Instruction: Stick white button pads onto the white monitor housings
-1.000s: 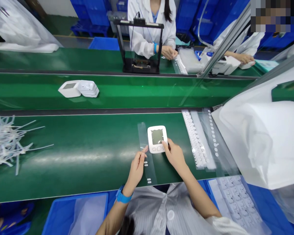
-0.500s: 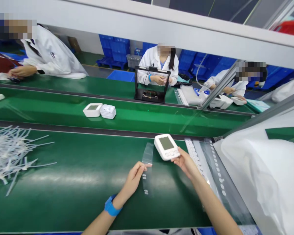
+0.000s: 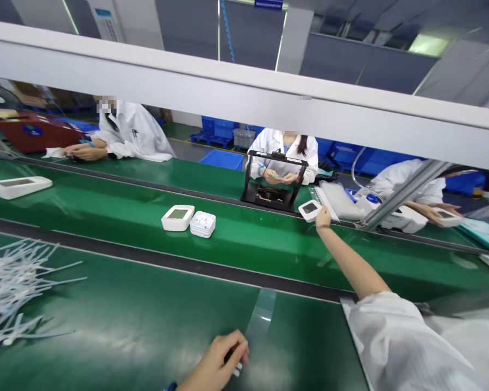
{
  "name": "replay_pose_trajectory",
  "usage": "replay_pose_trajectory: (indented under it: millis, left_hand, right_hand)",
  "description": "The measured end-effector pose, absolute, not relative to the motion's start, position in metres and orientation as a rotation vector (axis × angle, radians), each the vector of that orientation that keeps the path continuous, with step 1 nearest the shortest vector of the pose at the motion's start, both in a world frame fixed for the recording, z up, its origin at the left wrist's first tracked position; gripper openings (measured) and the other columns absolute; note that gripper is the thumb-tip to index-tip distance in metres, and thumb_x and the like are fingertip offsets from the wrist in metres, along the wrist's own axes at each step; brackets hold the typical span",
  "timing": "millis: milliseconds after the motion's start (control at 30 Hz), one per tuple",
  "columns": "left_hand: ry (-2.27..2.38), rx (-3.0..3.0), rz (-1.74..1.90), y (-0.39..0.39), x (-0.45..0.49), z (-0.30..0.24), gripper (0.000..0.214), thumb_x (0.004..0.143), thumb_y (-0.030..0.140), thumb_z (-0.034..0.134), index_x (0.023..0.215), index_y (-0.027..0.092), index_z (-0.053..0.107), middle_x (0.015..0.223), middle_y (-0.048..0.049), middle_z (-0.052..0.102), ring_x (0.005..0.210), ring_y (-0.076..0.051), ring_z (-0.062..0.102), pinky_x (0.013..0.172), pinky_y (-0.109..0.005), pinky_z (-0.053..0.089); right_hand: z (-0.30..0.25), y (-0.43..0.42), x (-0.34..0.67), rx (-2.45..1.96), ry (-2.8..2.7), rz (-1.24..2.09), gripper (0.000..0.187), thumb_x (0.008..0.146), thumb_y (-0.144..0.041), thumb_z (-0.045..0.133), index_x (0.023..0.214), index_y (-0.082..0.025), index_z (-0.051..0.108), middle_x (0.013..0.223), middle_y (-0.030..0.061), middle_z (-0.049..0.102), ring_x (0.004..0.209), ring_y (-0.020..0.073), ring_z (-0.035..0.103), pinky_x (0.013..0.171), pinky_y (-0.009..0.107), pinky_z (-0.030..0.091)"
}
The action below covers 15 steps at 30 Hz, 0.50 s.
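My right hand [image 3: 323, 218] reaches far forward over the green conveyor, closed on the edge of a white blood pressure monitor [image 3: 310, 210] with a grey screen. The monitor is at the conveyor's far edge, just right of a black frame stand [image 3: 270, 196]. Low in the view, my left hand [image 3: 224, 355] has its fingers curled in a pinch at a clear plastic film strip [image 3: 263, 312]. The strip extends from the fingers up the green worktop; its lower part is mostly hidden by the hand.
Another white monitor [image 3: 178, 218] and a white stack of trays [image 3: 202, 224] stand on the conveyor [image 3: 118, 209]. A white device [image 3: 20, 187] lies farther left. Thin white tubes [image 3: 12, 293] are heaped on the worktop. Co-workers in white coats sit across, and a metal post [image 3: 403, 195] rises at right.
My right hand has carried the monitor forward from the near worktop to the conveyor's far side. My left hand stays at the film strip. The view has tilted upward.
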State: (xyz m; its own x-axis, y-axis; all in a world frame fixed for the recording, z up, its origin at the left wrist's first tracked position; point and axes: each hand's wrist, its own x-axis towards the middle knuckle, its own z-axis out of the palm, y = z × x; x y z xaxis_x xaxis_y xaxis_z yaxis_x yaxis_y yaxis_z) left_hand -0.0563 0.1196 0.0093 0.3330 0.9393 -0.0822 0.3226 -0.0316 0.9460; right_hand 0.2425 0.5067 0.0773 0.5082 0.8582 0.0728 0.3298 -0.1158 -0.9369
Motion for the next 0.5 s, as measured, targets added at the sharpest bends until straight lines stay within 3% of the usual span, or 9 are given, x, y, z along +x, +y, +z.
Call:
replay_pose_trajectory:
  millis: [200, 400, 500]
  left_hand:
    - [1.235, 1.527, 0.644, 0.122, -0.062, 0.026, 0.045, 0.096, 0.050, 0.035, 0.078, 0.022, 0.064, 0.079, -0.0026, 0.068, 0.077, -0.015, 0.062, 0.072, -0.022, 0.044]
    - [1.212, 1.539, 0.628, 0.121, -0.065, 0.028, 0.043, 0.098, 0.047, 0.033, 0.082, 0.023, 0.064, 0.083, -0.0026, 0.068, 0.081, -0.016, 0.062, 0.076, -0.022, 0.044]
    - [1.191, 1.571, 0.661, 0.121, -0.065, 0.026, 0.042, 0.099, 0.044, 0.032, 0.082, 0.021, 0.063, 0.083, -0.0028, 0.068, 0.082, -0.015, 0.062, 0.077, -0.022, 0.043]
  right_hand:
    - [0.067, 0.577, 0.252, -1.793, -0.840, 0.681, 0.029, 0.094, -0.037, 0.054, 0.109, -0.013, 0.059, 0.097, 0.0043, 0.064, 0.075, 0.0126, 0.063, 0.065, 0.028, 0.055]
    - [0.050, 0.575, 0.251, -1.806, -0.881, 0.675, 0.034, 0.101, -0.028, 0.023, 0.120, -0.018, 0.050, 0.095, 0.0052, 0.065, 0.077, 0.0134, 0.065, 0.063, 0.027, 0.055]
    - [0.057, 0.561, 0.243, -1.799, -1.014, 0.607, 0.036, 0.099, -0.027, 0.024, 0.120, -0.014, 0.051, 0.101, 0.0113, 0.064, 0.089, 0.0178, 0.066, 0.075, 0.033, 0.055]
